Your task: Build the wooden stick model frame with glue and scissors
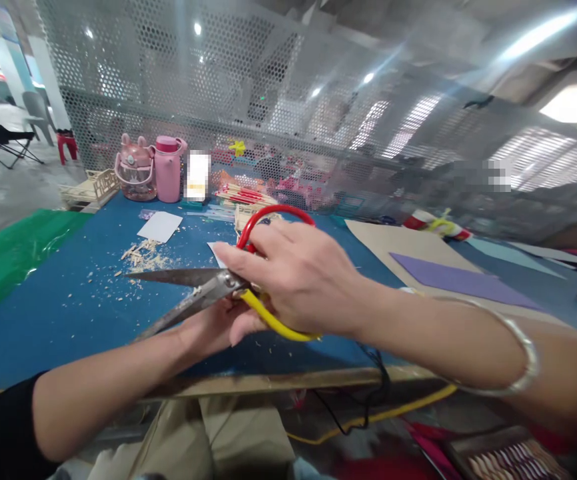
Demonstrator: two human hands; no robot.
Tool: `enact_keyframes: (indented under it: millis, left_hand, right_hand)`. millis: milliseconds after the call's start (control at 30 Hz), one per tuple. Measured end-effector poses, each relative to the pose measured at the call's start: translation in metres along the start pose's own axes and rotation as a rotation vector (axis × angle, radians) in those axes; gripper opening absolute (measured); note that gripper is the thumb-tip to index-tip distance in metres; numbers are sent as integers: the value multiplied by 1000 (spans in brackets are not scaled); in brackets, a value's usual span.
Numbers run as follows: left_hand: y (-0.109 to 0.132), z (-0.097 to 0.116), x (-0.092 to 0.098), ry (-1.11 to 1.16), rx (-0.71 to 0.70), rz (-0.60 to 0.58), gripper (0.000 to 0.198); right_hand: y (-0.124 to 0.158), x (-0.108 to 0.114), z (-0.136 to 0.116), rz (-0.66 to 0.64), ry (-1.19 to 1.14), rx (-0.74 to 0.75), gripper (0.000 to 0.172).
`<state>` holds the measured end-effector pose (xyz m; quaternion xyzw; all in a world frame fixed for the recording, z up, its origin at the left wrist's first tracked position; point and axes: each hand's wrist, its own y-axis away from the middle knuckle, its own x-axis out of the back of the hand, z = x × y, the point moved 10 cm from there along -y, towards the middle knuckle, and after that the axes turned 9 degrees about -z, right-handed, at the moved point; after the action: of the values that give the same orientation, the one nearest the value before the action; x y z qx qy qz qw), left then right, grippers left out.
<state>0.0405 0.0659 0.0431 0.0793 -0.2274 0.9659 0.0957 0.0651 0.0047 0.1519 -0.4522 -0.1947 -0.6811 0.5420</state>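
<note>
Splintery scraps (145,253) lie beyond the metal scissors (226,281), which the right hand (296,273) grips, hiding what the left hand (214,325) holds.

No text, label, brand, number or sign reading clearly. White panel (198,167) standing upright beside pink bottle (168,177), appearing pixelated; orange smear near its lower edge showing no legible characters. Patch at far right, before perforated screen (168,73), also appearing pixelated, giving nothing readable. Red-and-white object (417,219) on tabletop (93,320) looking too blurred for reading any print.
</note>
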Motion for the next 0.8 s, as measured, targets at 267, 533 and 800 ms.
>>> enact_keyframes:
  millis: [267, 533, 800]
  left_hand:
    - [-11, 17, 27, -55, -138, 75, 14]
    - [-7, 26, 34, -211, -274, 126, 21]
    - [-5, -10, 21, -37, -12, 176, 42]
  right_hand:
    - [21, 51, 89, 425, -363, -398, 49]
    - [72, -74, 122, 614, -1413, -719, 27]
    - [44, -140, 105, 488, -1653, -679, 49]
